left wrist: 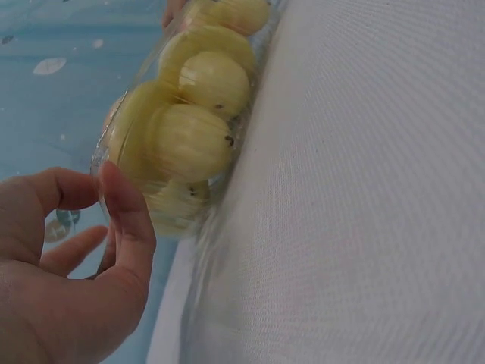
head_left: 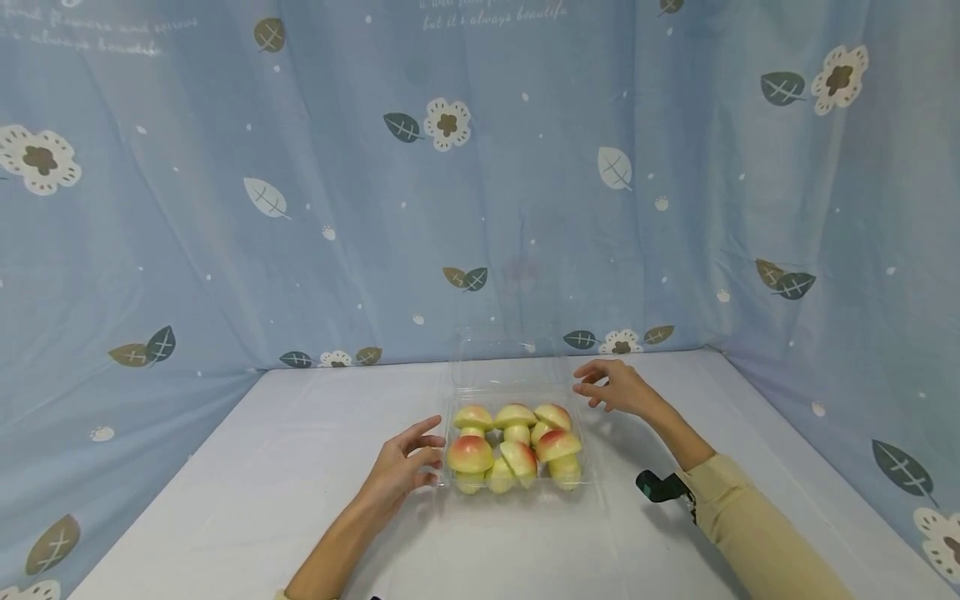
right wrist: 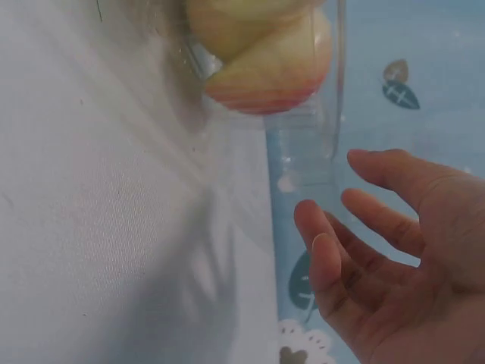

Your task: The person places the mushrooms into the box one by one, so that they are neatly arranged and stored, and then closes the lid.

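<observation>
A clear plastic clamshell box (head_left: 592, 467) rests on the white table, its lid (head_left: 510, 367) swung back on the far side. Several mushroom-shaped pieces (head_left: 470, 454) fill it, pale yellow-green with reddish tops; their rounded undersides show through the wall in the left wrist view. At the box's left edge, my left hand (head_left: 401, 468) has its thumb and a finger (left wrist: 127, 205) pinching the rim. My right hand (head_left: 617, 387) hovers beside the back right corner near the lid, fingers loosely bent and apart, holding nothing.
A blue curtain (head_left: 517, 192) with leaf and flower prints hangs behind and at both sides of the white table (head_left: 300, 467). A dark device (head_left: 660, 486) is strapped at the right wrist, by the beige sleeve (head_left: 750, 525).
</observation>
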Demonstrator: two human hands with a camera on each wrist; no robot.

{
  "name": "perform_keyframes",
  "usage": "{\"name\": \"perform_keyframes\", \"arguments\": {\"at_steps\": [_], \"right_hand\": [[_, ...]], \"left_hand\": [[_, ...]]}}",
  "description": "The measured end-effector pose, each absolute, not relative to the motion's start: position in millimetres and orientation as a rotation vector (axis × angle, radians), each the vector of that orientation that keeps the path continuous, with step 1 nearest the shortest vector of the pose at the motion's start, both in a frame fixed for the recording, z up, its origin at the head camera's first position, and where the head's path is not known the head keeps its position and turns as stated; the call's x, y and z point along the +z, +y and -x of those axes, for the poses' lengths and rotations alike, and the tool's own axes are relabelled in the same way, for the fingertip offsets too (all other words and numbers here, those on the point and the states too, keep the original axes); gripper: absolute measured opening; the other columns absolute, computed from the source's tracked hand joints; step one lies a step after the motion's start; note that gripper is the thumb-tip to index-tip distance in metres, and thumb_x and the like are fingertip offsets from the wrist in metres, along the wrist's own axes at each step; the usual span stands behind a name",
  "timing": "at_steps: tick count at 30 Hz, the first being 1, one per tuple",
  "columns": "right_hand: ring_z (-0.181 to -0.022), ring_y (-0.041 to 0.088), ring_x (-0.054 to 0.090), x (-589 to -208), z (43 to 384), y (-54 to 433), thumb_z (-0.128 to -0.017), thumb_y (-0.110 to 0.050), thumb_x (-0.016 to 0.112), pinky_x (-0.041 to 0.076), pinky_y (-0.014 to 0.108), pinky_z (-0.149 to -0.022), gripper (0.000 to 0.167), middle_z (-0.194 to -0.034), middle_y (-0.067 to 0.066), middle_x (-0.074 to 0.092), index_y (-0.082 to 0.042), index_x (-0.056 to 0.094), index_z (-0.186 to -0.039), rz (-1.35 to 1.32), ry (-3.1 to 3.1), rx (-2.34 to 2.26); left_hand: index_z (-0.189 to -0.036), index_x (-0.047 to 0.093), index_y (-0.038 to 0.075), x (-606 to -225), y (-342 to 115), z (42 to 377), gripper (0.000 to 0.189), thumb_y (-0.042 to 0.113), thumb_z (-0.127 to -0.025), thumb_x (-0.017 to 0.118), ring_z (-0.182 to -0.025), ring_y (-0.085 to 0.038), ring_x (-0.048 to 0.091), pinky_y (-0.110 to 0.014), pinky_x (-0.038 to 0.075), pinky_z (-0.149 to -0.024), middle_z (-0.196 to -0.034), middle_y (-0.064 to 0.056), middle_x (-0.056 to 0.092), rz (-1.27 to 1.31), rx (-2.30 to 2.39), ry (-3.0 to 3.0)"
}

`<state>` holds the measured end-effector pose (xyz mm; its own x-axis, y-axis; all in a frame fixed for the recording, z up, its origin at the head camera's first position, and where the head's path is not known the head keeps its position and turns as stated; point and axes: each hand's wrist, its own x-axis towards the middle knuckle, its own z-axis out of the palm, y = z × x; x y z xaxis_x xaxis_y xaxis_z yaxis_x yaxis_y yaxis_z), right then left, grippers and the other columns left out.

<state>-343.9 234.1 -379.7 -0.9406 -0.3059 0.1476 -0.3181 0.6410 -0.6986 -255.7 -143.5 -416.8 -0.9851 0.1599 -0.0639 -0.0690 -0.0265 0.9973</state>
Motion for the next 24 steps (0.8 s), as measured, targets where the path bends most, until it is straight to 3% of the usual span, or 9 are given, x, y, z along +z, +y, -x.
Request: {"name": "perform_keyframes", "arguments": {"at_steps": [6,24], "right_hand": [[-0.083,0.033,0.072,-384,355,234,-0.096,-0.028,0.063,0.061,0.037,-0.063,0.047,-0.121,0.026,0.064,0.002,0.056,-0.132,-0.49,-2.863,1.282],[-0.082,0.03,0.072,-389,379,231,-0.103,-0.023,0.05,0.062,0.041,-0.063,0.048,-0.12,0.03,0.062,0.007,0.046,-0.14,-0.546,-2.899,1.399]], "left_hand": [[-0.146,0.044,0.008,-417,-144,255,0.062,0.0,-0.087,0.06,-0.083,-0.018,0.056,-0.021,0.052,-0.057,-0.115,-0.011,0.054,-0.112,2.133,2.057],[-0.145,0.045,0.011,-412,-144,252,0.061,0.003,-0.087,0.062,-0.082,-0.016,0.057,-0.022,0.052,-0.054,-0.12,-0.013,0.052,-0.091,2.107,2.076]]}}
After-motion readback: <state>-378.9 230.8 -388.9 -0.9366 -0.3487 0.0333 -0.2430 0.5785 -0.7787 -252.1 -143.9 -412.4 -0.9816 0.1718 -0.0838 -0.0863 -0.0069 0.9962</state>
